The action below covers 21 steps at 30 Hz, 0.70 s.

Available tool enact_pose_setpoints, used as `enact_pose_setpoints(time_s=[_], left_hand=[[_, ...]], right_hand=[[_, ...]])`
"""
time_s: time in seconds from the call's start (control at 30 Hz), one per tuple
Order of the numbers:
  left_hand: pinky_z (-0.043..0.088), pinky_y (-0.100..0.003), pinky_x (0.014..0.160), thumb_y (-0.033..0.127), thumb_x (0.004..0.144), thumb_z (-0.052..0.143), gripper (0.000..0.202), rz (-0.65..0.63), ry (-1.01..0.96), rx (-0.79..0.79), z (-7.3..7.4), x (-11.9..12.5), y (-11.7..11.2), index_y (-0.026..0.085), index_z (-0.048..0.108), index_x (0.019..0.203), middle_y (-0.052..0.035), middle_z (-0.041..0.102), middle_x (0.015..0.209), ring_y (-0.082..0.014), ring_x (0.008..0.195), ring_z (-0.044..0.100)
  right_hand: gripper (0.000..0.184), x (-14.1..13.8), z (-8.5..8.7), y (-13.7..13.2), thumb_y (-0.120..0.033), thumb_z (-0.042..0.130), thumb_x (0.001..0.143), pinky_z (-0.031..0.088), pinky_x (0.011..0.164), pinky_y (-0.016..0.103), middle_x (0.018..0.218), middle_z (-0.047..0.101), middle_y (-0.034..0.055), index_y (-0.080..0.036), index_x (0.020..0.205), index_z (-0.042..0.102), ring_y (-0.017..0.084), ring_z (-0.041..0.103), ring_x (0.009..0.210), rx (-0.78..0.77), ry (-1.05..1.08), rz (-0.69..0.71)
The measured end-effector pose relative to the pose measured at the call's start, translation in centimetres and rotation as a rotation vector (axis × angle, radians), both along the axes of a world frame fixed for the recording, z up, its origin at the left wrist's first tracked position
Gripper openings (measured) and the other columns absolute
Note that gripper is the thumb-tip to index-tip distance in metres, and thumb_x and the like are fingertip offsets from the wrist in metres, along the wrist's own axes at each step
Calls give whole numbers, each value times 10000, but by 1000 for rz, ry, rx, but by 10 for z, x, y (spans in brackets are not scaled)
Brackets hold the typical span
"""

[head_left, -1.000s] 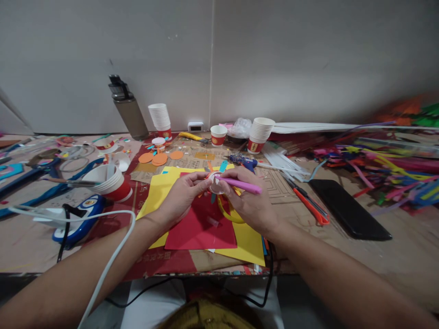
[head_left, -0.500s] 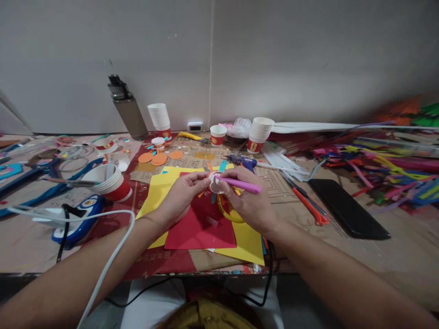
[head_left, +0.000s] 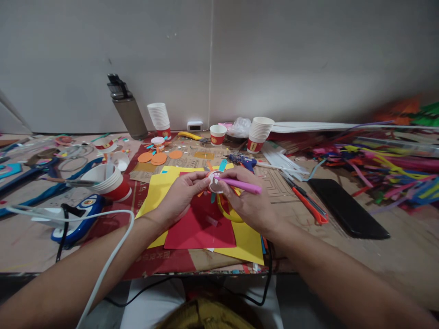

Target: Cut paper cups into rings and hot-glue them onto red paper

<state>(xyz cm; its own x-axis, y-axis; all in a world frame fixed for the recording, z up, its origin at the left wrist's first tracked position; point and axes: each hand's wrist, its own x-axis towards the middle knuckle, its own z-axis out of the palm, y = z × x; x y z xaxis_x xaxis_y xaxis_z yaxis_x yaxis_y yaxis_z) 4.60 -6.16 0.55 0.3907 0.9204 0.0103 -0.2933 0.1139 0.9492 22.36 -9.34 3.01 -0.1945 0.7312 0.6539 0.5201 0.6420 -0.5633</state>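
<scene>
My left hand (head_left: 180, 195) pinches a small white paper disc (head_left: 216, 183) with coloured paper strips sticking out around it. My right hand (head_left: 247, 198) grips a pink pen-like stick (head_left: 242, 185), its tip resting on the disc. Both hands hover over a red sheet (head_left: 199, 226) lying on yellow sheets (head_left: 156, 192). A yellow ring (head_left: 228, 212) lies on the paper under my right hand, partly hidden.
A stack of red-and-white paper cups (head_left: 108, 182) lies at left beside a blue glue gun (head_left: 77, 219) with a white cable. An orange utility knife (head_left: 308, 201) and a black phone (head_left: 346, 210) lie at right. More cup stacks (head_left: 259, 133), orange discs (head_left: 157, 157) and a grey bottle (head_left: 126, 107) stand farther back.
</scene>
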Motion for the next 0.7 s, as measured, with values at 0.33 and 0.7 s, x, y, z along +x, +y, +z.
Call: enact_pose_setpoints(time_s=[0.33,0.7], left_hand=[[453,-272,832,301,785,732,269,-5,-19,-22,2,0,-2,167,721,1017,-59,714,951,-142,865,614],[455,-274,833,297,773,741,285,-22,-31,-19,3,0,-2,164,720,1024,-68,718,968,-146,865,618]], right_hand=[[111,0,-1,0,-303,602,897,498,761,337,916,687,46,-207,947,631,181,634,867,-9,5,11],[112,1,1,0,-293,595,900,500,762,335,912,690,47,-197,942,633,178,635,865,8,-4,5]])
